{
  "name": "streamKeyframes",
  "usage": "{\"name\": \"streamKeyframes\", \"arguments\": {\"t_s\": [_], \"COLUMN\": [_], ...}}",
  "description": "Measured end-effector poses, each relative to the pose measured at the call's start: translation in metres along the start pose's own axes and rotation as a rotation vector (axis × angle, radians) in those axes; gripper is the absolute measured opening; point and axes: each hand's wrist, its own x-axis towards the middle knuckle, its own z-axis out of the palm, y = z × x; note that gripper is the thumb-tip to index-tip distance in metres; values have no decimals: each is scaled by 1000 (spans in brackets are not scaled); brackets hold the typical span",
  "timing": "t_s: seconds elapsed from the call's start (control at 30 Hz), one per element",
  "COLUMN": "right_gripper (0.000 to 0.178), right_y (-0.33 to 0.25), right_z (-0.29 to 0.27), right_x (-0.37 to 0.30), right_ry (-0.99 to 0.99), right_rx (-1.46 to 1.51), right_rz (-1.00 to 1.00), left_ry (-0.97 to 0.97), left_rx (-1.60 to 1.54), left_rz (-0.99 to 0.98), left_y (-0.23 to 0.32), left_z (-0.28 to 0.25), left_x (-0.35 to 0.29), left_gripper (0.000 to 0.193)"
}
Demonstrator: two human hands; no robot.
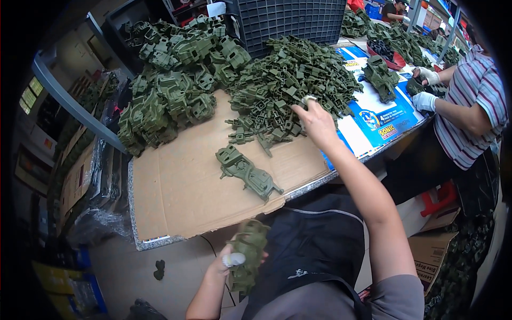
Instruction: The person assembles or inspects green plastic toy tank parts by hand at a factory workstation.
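Observation:
My left hand (pixel 223 262), with a white cover on one fingertip, grips a dark green plastic toy vehicle body (pixel 248 256) below the table's front edge; the body is blurred. My right hand (pixel 319 124) reaches over the near right side of a heap of small dark green plastic parts (pixel 277 80). Its thumb and forefinger are apart, the forefinger's tip is wrapped in white, and the other fingers are partly hidden. Between my hands, one more green toy vehicle body (pixel 246 173) lies on the cardboard sheet (pixel 176 181).
A larger heap of green vehicle bodies (pixel 181 69) covers the back left. Behind stands a black plastic crate (pixel 290 21). At right, a co-worker in a striped shirt (pixel 469 96) handles a dark part beside blue printed sheets (pixel 392 125). A grey metal post (pixel 74 101) rises at left.

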Motion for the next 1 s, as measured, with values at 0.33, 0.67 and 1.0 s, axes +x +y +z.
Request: {"name": "streamKeyframes", "arguments": {"t_s": [0.33,0.67,1.0], "right_gripper": [31,35,37], "right_y": [-8,-117,-112], "right_z": [-61,-63,-41], "right_x": [-96,-244,-243], "right_ry": [-226,-793,-946], "right_rx": [1205,715,831], "right_rz": [494,102,170], "left_ry": [-8,-126,-86], "left_rx": [25,332,332], "left_rz": [-143,-301,-279], "left_y": [-56,-58,-70], "left_z": [-23,-3,-15], "left_x": [31,48,52], "left_gripper": [78,61,53]}}
